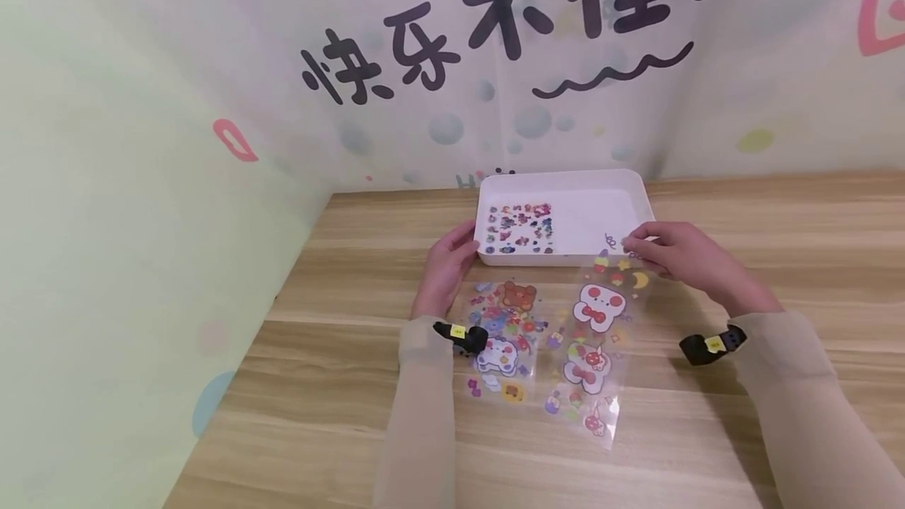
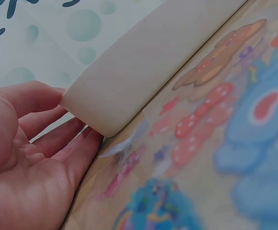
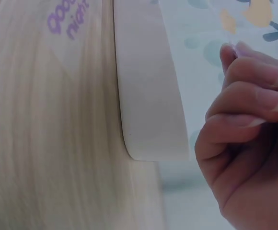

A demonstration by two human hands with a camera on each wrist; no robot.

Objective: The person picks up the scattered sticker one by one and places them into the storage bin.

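A white tray (image 1: 566, 260) stands at the back of the table against the wall cloth. At its front left corner my left hand (image 1: 444, 269) holds the tray's end, with thumb and fingers about the corner. My right hand (image 1: 682, 258) pinches the top edge of a clear sticker sheet (image 1: 599, 328) between thumb and forefinger; its other fingers are curled. Bears, a moon and fruit are printed on that sheet, which slants down in front of the tray. Inside the tray's left half lies a sheet of small stickers (image 1: 522, 228).
On the wooden table (image 1: 339, 407), clear sheets of bear and flower stickers (image 1: 498, 336) lie beside the left wrist, partly under its black wrist camera (image 1: 467, 336). A printed cloth (image 1: 438, 132) hangs behind the tray, and a pale wall (image 1: 127, 258) borders the left.
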